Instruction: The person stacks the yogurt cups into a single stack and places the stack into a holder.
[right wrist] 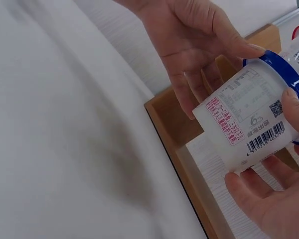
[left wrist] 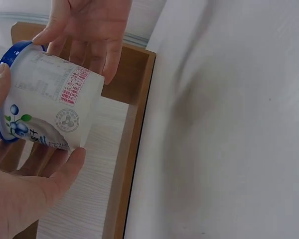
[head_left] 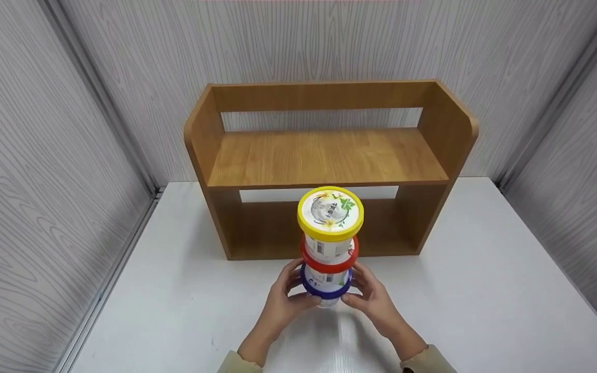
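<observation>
Three white yogurt tubs stand stacked: a yellow-lidded tub [head_left: 330,213] on top, a red-lidded tub [head_left: 328,253] in the middle, a blue-lidded tub [head_left: 326,292] [left wrist: 50,94] [right wrist: 249,114] at the bottom. My left hand [head_left: 284,300] [left wrist: 30,194] grips the bottom tub from its left, thumb at the blue lid and fingers around the side. From the right, my right hand [head_left: 376,303] [right wrist: 269,204] holds the same tub the same way. The wrist views show its base raised off the table, with a shadow below.
A two-tier wooden shelf [head_left: 329,155] stands behind the tubs on the white table [head_left: 184,311]. Its upper board [head_left: 278,155] bears nothing visible; the tubs partly hide the lower level. Grey wood-patterned panels [head_left: 29,155] enclose the table at the back and both sides.
</observation>
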The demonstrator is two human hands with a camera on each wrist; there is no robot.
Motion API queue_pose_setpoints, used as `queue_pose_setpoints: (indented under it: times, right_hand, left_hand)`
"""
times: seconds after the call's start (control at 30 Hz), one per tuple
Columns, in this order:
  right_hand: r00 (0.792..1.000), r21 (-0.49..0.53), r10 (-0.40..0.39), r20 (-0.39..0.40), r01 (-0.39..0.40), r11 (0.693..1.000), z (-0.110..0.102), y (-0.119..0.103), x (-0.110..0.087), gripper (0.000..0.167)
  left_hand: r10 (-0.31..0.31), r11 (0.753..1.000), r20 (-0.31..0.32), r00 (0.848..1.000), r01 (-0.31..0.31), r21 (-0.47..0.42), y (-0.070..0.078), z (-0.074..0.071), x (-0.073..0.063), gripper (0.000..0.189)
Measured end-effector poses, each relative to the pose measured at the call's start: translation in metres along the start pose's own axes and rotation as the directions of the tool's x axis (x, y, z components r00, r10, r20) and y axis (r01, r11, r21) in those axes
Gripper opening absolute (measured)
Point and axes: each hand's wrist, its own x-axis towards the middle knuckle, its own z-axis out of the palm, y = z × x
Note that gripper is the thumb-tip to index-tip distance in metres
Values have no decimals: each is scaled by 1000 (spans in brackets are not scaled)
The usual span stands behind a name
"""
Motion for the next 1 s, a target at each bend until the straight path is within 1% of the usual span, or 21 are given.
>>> queue_pose_setpoints:
  times: [0.2, 0.43, 0.53, 0.63, 0.7, 0.77, 0.87, 1.0]
  right_hand:
    - [1000, 32, -19, 16, 19, 999, 1, -11, 1, 73]
    - [1000, 35, -25, 15, 25, 999, 1, -22, 2, 71]
    - [999, 38, -30, 14, 30, 999, 0, -27, 3, 71]
    - [999, 51, -40, 15, 39, 998, 0, -31, 3, 71]
    - [999, 58, -43, 15, 42, 997, -1, -33, 3, 71]
    - [999, 62, -48, 17, 47, 997, -1, -35, 3, 71]
    - [998, 55, -56, 19, 54, 997, -2, -38, 3, 70]
    - [998, 44, -64, 22, 63, 997, -4, -39, 4, 70]
  left_hand:
    - [37, 999, -8, 999, -37, -7, 10, 1, -2, 78]
    - [31, 999, -8, 999, -31, 9, 25, 1, -2, 78]
    - [33, 999, -1, 999, -33, 11, 35, 1, -2, 78]
    - [40, 999, 8, 999, -40, 9, 48, 2, -6, 77]
    - [51, 999, 16, 999, -51, 1, 55, 3, -8, 76]
    - [60, 998, 20, 998, -60, -8, 56, 4, -7, 76]
    - [73, 997, 22, 997, -73, -8, 51, 4, -3, 76]
    - [90, 996, 20, 996, -91, 17, 44, 4, 2, 76]
